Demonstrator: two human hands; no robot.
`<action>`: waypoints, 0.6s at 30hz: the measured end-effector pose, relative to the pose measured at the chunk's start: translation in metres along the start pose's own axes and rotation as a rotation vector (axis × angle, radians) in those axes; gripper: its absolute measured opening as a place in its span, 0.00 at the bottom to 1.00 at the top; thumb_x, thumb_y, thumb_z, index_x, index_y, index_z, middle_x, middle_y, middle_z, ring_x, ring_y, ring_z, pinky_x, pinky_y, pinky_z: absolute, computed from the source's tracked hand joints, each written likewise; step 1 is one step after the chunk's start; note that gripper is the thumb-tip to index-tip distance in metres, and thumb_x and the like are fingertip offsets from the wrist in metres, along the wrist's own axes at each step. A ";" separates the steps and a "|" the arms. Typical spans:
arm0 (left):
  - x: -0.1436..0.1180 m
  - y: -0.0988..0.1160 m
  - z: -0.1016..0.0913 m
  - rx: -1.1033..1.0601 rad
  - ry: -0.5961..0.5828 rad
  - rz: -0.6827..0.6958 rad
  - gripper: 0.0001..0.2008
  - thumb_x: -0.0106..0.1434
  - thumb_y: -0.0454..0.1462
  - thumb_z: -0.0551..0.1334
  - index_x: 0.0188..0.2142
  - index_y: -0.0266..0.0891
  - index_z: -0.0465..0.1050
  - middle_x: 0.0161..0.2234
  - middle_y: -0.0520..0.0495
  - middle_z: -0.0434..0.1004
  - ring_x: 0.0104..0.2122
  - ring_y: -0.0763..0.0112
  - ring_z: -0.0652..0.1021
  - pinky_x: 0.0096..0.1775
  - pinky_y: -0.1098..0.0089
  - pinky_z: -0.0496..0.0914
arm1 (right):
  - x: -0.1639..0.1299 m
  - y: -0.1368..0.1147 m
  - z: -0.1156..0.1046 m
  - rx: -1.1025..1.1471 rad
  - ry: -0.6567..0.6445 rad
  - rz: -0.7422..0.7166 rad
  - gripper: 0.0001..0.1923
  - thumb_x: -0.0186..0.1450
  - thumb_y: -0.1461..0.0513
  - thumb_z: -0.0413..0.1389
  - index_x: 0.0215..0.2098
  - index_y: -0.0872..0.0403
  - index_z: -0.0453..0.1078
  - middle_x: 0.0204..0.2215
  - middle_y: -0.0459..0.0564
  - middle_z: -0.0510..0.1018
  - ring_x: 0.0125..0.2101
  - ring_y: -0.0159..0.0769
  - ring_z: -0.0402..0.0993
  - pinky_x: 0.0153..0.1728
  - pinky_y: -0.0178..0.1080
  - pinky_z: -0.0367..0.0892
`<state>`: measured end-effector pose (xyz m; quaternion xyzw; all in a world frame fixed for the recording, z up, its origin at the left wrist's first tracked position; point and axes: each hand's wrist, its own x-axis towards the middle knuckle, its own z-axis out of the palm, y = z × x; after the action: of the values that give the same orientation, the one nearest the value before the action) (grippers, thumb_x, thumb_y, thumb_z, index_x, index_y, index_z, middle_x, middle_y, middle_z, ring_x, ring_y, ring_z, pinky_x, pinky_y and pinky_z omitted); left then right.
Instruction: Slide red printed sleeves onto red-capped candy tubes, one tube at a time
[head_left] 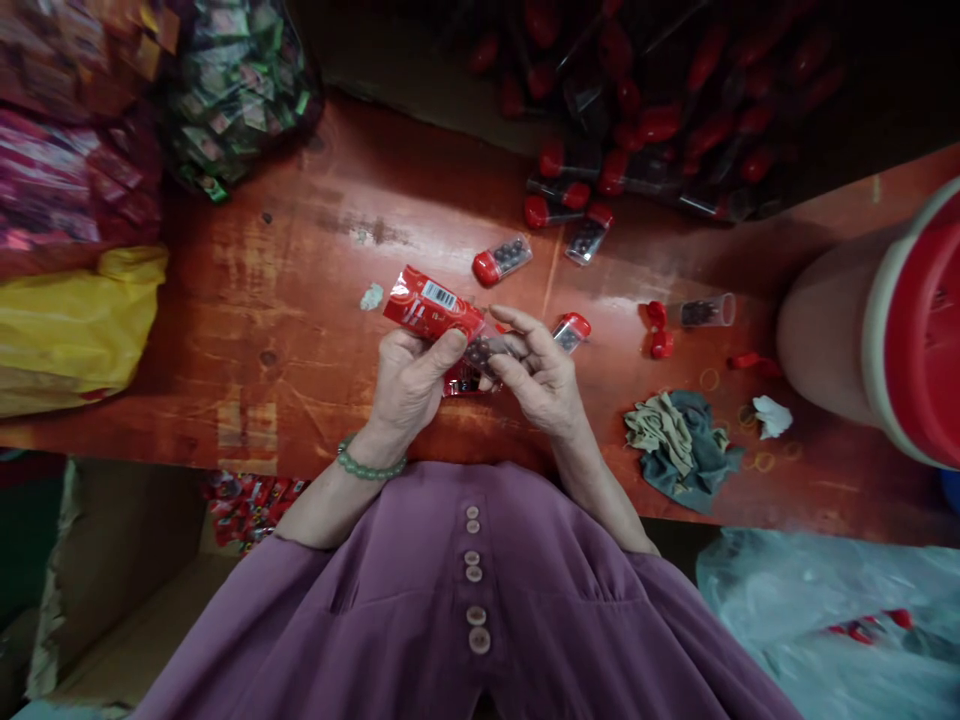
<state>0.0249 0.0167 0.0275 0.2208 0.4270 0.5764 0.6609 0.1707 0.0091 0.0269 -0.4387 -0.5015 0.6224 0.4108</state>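
Observation:
My left hand (pixel 409 375), with a green bead bracelet at the wrist, grips a red printed packet (pixel 431 307) that sticks out up and to the left. My right hand (pixel 536 370) meets it and pinches a small clear tube of dark beads (pixel 486 350) between the two hands. Both hands are over the middle of a worn red-brown wooden table (pixel 300 300). A red-capped tube (pixel 571 330) lies just beyond my right fingers. More red wrapper shows under the hands.
Filled red-capped tubes (pixel 501 260) lie further back, before a dark pile of several more (pixel 660 110). An uncapped tube (pixel 705 311) and loose red caps (pixel 658 330) lie right. Rags (pixel 675 445), rubber bands, a large red-lidded tub (pixel 885 330), a yellow bag (pixel 75 320) and candy bags ring the table.

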 end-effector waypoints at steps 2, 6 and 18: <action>0.000 0.001 0.002 -0.009 0.044 0.021 0.18 0.48 0.47 0.77 0.33 0.39 0.80 0.33 0.48 0.83 0.34 0.66 0.83 0.41 0.66 0.77 | -0.001 -0.001 0.001 0.004 -0.024 0.011 0.23 0.67 0.52 0.59 0.57 0.45 0.63 0.31 0.41 0.75 0.25 0.28 0.73 0.31 0.36 0.77; 0.000 0.000 0.004 0.016 -0.022 -0.027 0.16 0.49 0.45 0.76 0.32 0.39 0.80 0.33 0.48 0.82 0.30 0.69 0.81 0.35 0.68 0.76 | -0.002 -0.002 0.005 -0.014 -0.002 0.007 0.24 0.67 0.52 0.60 0.58 0.44 0.61 0.35 0.42 0.77 0.27 0.28 0.74 0.31 0.35 0.77; 0.000 -0.001 -0.007 -0.012 0.045 0.012 0.19 0.50 0.53 0.74 0.31 0.40 0.81 0.33 0.45 0.84 0.37 0.61 0.83 0.39 0.64 0.78 | 0.005 0.008 0.016 0.053 0.045 0.018 0.22 0.65 0.47 0.59 0.52 0.46 0.63 0.39 0.44 0.79 0.27 0.27 0.77 0.31 0.33 0.78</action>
<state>0.0203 0.0150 0.0228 0.2062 0.4371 0.5876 0.6490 0.1531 0.0084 0.0204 -0.4459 -0.4717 0.6291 0.4277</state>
